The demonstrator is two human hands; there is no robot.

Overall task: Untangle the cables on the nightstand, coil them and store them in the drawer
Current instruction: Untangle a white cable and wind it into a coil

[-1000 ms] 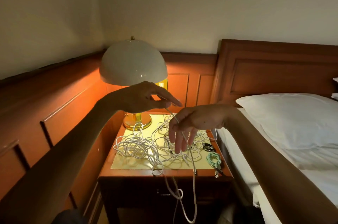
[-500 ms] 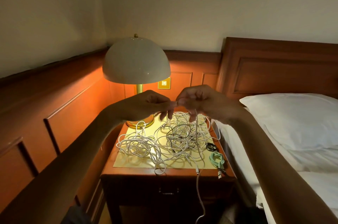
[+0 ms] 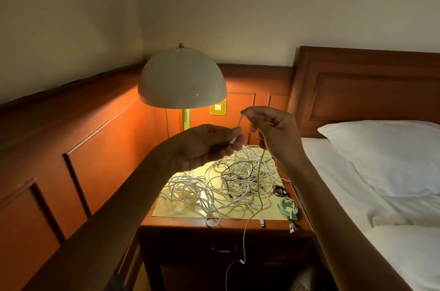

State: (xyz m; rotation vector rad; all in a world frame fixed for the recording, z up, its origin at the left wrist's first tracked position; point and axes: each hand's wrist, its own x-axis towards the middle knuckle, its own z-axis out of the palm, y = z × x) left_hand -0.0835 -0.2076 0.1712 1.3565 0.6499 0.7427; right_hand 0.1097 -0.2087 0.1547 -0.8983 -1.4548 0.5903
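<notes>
White cable pinched by left hand, right hand.

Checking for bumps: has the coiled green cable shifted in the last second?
No. The green cable lies beside the yellow mat's right front corner, as before.

The room is dim, lit almost only by the domed lamp, which throws a warm yellow pool straight below it onto the tangled cables and an orange glow on the panelling beside it. Farther from the lamp, the nightstand front and the left forearm lie in deep shadow and look soft. The panelling lines bow with wide-angle distortion.
</notes>
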